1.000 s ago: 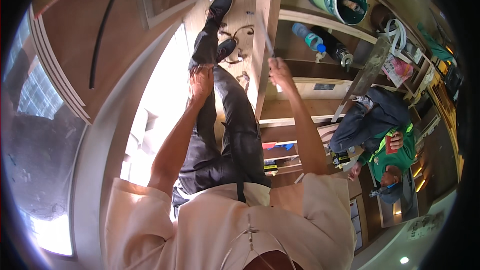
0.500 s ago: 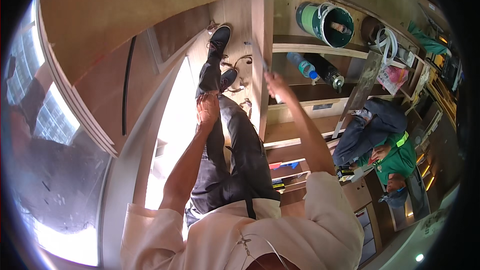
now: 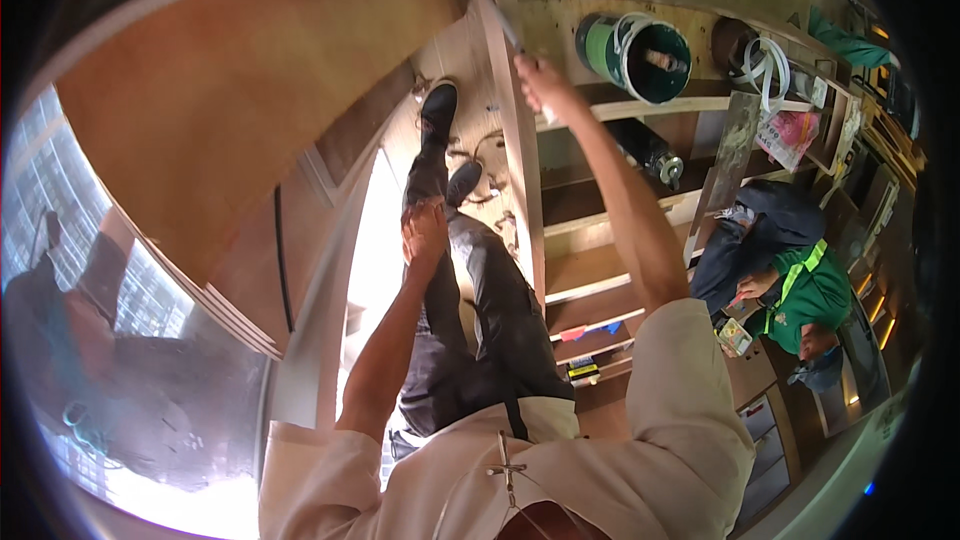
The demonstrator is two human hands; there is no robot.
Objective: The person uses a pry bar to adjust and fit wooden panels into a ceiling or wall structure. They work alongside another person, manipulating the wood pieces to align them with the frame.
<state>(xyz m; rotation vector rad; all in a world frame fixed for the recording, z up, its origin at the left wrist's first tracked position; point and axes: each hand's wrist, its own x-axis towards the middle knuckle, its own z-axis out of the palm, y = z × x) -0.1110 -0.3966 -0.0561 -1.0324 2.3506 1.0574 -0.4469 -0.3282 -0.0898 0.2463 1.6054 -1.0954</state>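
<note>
Hand tool (image 3: 503, 22): long, narrow, grey shaft, pale handle end; set at the upper end of a wooden upright (image 3: 518, 170), contact with the wood not discernible. Right hand (image 3: 545, 85): fingers closed around the handle. Left hand (image 3: 425, 230): laid on the dark cloth trousers (image 3: 437, 315) at the knee, fingers bent; whether gripping cannot be told. Shelving (image 3: 585, 270): wooden, pale-edged boards running off the upright's right edge, partly blocked by the right forearm. Bucket (image 3: 597, 43): green, cylindrical, mouth turned right, near the right hand. Bottle (image 3: 645, 147): black, metallic cap, just beside the forearm. Plank (image 3: 733, 140): grey-smeared, slanting across the shelving's front edges, obstructing them. Strap (image 3: 768, 70): white, flat, looped, above the plank's right edge. Bag (image 3: 790, 137): pink and white, crumpled, below the strap. Co-worker (image 3: 815, 290): green top, reflective bands, seated beyond the plank. Panel (image 3: 260, 80): smooth brown sheet, curved in view, layered edge, bounding the upright's left side. Scraps (image 3: 492, 147): thin, curled, on the wooden floor beside the dark shoes (image 3: 437, 110).
</note>
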